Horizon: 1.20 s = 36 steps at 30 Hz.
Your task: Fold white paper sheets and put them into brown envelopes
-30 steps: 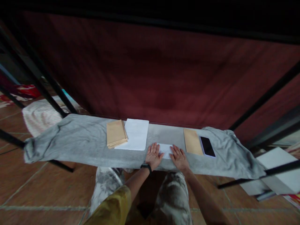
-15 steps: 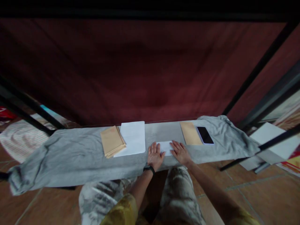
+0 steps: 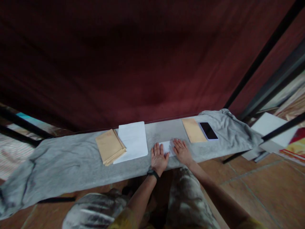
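Note:
A small folded piece of white paper [image 3: 168, 148] lies flat on the grey cloth between my hands. My left hand [image 3: 159, 159] rests on its left end, fingers stretched out and flat. On the right end lies my right hand [image 3: 182, 151], also flat with fingers extended. Both hands partly cover the paper. Left of them is a stack of white paper sheets [image 3: 133, 140], overlapped by a pile of brown envelopes [image 3: 109, 145]. To the right, a single brown envelope [image 3: 193, 130] touches or nearly touches a dark-screened phone [image 3: 208, 130].
The long bench [image 3: 78, 165] is draped in grey cloth, bunched at its right end. A dark red curtain [image 3: 143, 70] hangs behind it. Black metal bars [image 3: 264, 54] frame both sides. White boards [image 3: 274, 128] and printed items lie at the right, above a tiled floor.
The camera view has tilted and shifted slightly. My hands stay flat on the folded paper, with the right hand's fingers slightly changed in placement.

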Tool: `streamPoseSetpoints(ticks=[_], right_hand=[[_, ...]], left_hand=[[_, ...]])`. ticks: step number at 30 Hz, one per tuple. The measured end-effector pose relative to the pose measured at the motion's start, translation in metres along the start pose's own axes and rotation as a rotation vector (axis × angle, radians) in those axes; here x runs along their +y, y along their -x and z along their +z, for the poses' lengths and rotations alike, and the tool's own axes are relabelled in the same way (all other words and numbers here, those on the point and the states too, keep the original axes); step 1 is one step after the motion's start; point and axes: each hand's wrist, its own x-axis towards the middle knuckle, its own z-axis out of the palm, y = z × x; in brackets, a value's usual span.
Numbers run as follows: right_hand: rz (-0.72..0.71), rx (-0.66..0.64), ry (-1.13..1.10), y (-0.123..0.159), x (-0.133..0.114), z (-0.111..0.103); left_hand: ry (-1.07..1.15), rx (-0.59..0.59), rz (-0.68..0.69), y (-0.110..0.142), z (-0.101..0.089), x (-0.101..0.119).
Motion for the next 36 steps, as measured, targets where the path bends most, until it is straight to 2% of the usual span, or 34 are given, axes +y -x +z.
streamPoseSetpoints(ticks=[4, 7, 12, 16, 19, 21, 24, 28, 31, 36], right_hand=[[-0.086, -0.022, 0.011, -0.008, -0.026, 0.005], [-0.038, 0.000, 0.047, -0.009, -0.034, 0.008], [0.131, 0.085, 0.080, 0.001, -0.023, 0.010], [0.200, 0.126, 0.097, 0.011, -0.013, 0.012], [0.218, 0.144, 0.099, 0.012, -0.012, 0.012], [0.235, 0.154, 0.107, 0.008, -0.014, 0.009], [0.197, 0.126, 0.111, -0.002, -0.023, 0.004], [0.017, 0.004, 0.101, -0.006, -0.036, 0.004], [-0.015, 0.000, 0.131, 0.001, -0.038, 0.009], [0.069, 0.109, 0.162, 0.011, -0.030, 0.018]], left_hand=[[-0.008, -0.002, 0.018, 0.001, 0.000, -0.004], [-0.027, 0.055, 0.039, 0.002, 0.000, -0.010], [-0.061, 0.095, 0.052, 0.005, -0.007, -0.022], [-0.059, 0.096, 0.052, 0.007, -0.011, -0.027], [-0.035, 0.145, 0.030, 0.007, -0.011, -0.022], [0.001, 0.183, 0.069, 0.006, -0.009, -0.013], [0.043, 0.165, 0.175, 0.003, -0.002, 0.004], [0.034, 0.127, 0.199, 0.004, 0.008, 0.013], [0.024, 0.153, 0.207, 0.010, 0.010, 0.005], [-0.003, 0.172, 0.195, 0.024, 0.005, -0.016]])
